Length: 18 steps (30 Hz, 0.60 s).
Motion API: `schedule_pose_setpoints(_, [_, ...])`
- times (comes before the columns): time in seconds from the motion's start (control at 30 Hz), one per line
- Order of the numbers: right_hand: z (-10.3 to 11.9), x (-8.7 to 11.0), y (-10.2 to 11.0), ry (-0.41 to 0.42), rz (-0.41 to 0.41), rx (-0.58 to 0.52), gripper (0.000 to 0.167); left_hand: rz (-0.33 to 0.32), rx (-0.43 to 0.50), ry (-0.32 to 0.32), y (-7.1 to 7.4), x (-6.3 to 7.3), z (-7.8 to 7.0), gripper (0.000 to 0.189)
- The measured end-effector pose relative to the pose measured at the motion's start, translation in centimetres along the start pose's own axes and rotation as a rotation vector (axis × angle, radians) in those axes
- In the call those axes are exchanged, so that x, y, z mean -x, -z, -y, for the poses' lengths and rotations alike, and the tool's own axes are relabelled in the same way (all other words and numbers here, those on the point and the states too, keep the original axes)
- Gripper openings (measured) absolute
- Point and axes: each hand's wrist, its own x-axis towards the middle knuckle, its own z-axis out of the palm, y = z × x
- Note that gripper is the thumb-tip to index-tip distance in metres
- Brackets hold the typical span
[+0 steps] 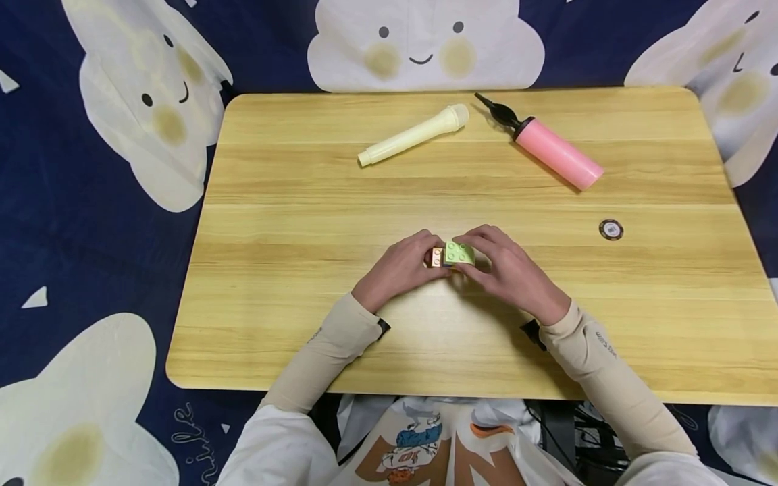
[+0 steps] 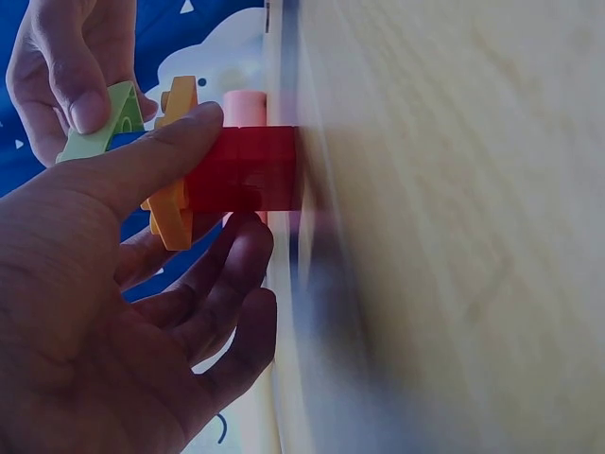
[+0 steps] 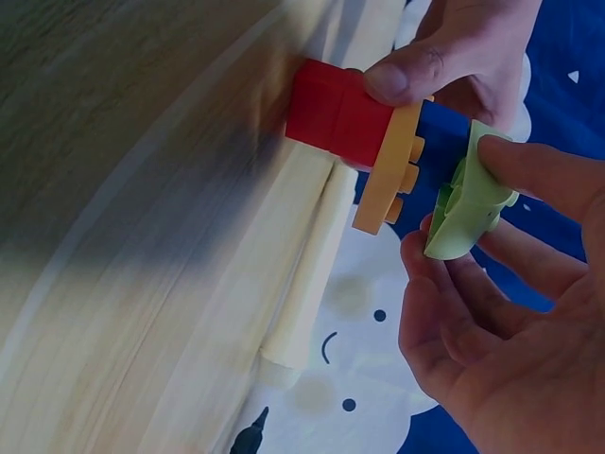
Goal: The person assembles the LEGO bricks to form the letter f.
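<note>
A small stack of toy building blocks stands on the table (image 1: 273, 270) between the two hands. Its bottom is a red block (image 3: 336, 109), topped by an orange piece (image 3: 383, 180) with studs and a blue block (image 3: 442, 142). My left hand (image 1: 401, 264) grips the stack low down, its thumb across the red block and orange piece. With thumb and fingers, my right hand (image 1: 510, 270) pinches a light green block (image 1: 458, 252) at the blue block. The green block looks tilted in the right wrist view; whether it is fully seated I cannot tell.
Behind the hands lies a pale yellow microphone-shaped toy (image 1: 413, 137). A pink hand pump (image 1: 559, 154) with a black nozzle is at the back right, and a round dark-rimmed chip (image 1: 610, 229) lies to the right.
</note>
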Motion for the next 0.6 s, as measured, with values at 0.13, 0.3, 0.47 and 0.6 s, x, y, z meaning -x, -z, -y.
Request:
schedule_pose_setpoints(0.13, [0.00, 0.02, -0.02, 0.003, -0.003, 0.002, 0.039, 0.000, 0.002, -0.001, -0.04, 0.00, -0.01, 0.038])
schedule_pose_setpoints(0.3, [0.04, 0.03, 0.00, 0.002, -0.001, 0.000, 0.038, 0.002, 0.010, 0.000, -0.08, -0.03, 0.00, 0.038])
schedule_pose_setpoints(0.47, [0.06, -0.10, 0.03, 0.004, 0.007, 0.006, 0.038, 0.004, 0.010, 0.006, -0.08, -0.04, 0.02, 0.039])
schedule_pose_setpoints(0.6, [0.10, -0.21, 0.01, 0.002, 0.007, 0.007, 0.038, 0.004, 0.008, 0.007, -0.04, -0.02, 0.00, 0.040])
